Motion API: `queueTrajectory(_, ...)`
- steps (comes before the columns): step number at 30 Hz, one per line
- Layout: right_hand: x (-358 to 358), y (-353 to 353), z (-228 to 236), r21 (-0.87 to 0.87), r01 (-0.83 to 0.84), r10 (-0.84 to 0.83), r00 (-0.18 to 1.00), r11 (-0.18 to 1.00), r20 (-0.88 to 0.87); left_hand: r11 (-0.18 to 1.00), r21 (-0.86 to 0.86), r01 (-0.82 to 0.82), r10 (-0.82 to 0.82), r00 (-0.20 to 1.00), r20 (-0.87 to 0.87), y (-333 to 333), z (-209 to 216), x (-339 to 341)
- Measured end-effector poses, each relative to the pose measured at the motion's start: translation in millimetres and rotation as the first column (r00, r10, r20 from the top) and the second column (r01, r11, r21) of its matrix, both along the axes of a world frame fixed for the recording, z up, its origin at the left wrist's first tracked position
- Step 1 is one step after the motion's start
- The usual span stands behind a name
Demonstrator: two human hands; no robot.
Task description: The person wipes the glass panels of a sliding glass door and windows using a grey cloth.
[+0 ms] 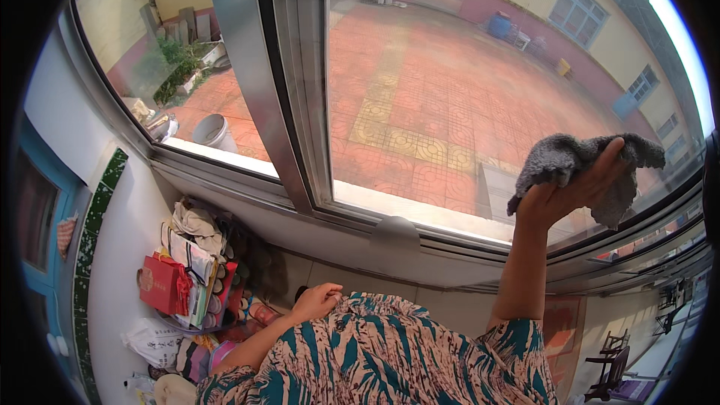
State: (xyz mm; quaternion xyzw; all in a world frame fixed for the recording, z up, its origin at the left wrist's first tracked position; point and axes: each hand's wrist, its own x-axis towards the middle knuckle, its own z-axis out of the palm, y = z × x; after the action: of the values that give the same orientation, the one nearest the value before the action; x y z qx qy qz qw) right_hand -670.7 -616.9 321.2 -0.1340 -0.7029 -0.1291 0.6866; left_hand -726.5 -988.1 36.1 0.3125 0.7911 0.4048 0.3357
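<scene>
A grey terry cleaning cloth (555, 157) is bunched in my right hand (581, 191), its loose ends hanging out past the fingers. That arm is raised, and the cloth lies against the lower right part of a large window pane (427, 172). Down in front of my body, my left hand (319, 301) has its fingers curled in, with nothing visible in them. It touches neither the window nor the cloth. The metal window frame (300, 180) stands left of the pane.
A packed rack of shoes and bags (214, 270) stands at the lower left, a red gift bag (163, 283) at its front. Wooden chairs (611, 367) are at the lower right. Outside, a white bucket (213, 133) stands on red paving beyond the sill (420, 202).
</scene>
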Motion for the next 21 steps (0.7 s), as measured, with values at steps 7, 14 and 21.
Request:
queueTrajectory(7, -51, -89, -144, 0.069, -0.400, 0.150, 0.491, 0.914, 0.858, 0.998, -0.031, 0.052, -0.054, 0.998, -0.043, 12, 15, 1)
queueTrajectory(14, -82, -96, -134, -0.081, -0.628, 0.388, 0.370, 0.774, 0.844, 1.000, 0.018, -0.022, 0.022, 1.000, 0.010, -5, -11, 11)
queueTrajectory(21, -114, -123, 44, 0.121, -0.390, 0.348, 0.898, 0.913, 0.269, 0.997, 0.003, -0.072, 0.072, 0.997, -0.010, -8, 1, 19)
